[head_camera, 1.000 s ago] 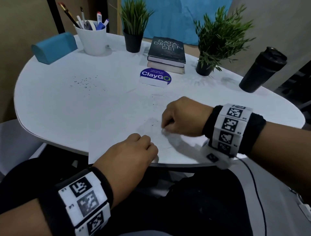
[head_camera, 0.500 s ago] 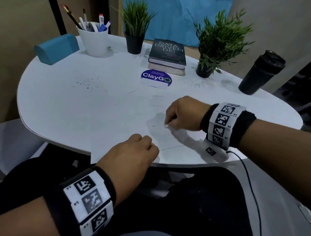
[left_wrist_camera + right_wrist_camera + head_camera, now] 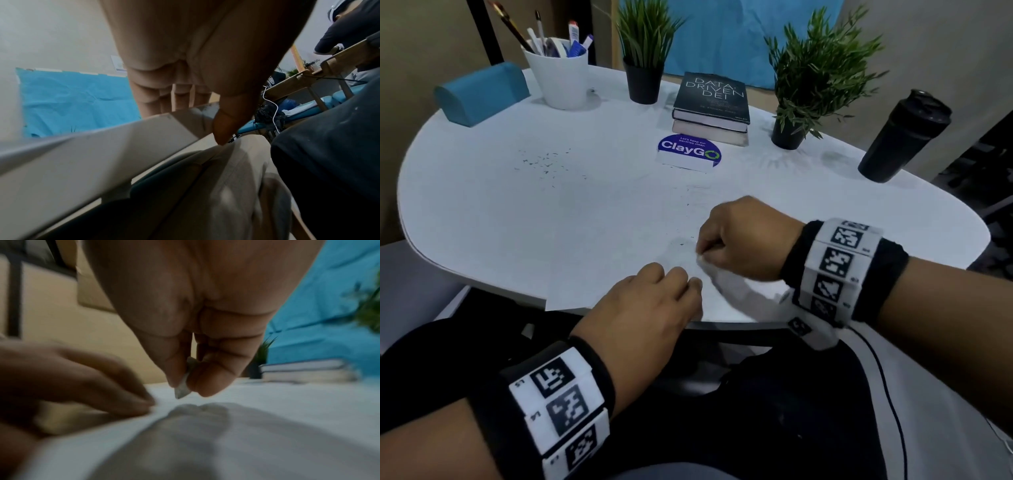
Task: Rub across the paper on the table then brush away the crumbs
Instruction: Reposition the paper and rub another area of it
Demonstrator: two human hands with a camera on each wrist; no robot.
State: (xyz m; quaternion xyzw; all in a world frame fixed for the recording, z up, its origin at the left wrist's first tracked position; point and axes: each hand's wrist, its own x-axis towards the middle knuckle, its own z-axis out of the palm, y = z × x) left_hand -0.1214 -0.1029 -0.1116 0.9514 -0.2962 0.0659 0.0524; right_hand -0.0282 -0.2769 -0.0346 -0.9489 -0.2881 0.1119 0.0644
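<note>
While a small white eraser (image 3: 183, 387) is pinched in the right hand (image 3: 743, 240), the white paper sheet (image 3: 619, 267) on the white oval table (image 3: 482, 205) is pressed by the curled left hand (image 3: 650, 308). Short light strokes should be used so the paper is not wrinkled; dark crumbs (image 3: 544, 162) lie well apart.

An office or shared workroom — a white oval table (image 3: 482, 212) carries a cup of pens (image 3: 558, 77), stacked books (image 3: 711, 108), two potted plants (image 3: 643, 51), a "ClayGO" keep-clean sign (image 3: 689, 153) and a black tumbler (image 3: 904, 135) — another person (image 3: 349, 32) sits at a wooden desk beyond.
</note>
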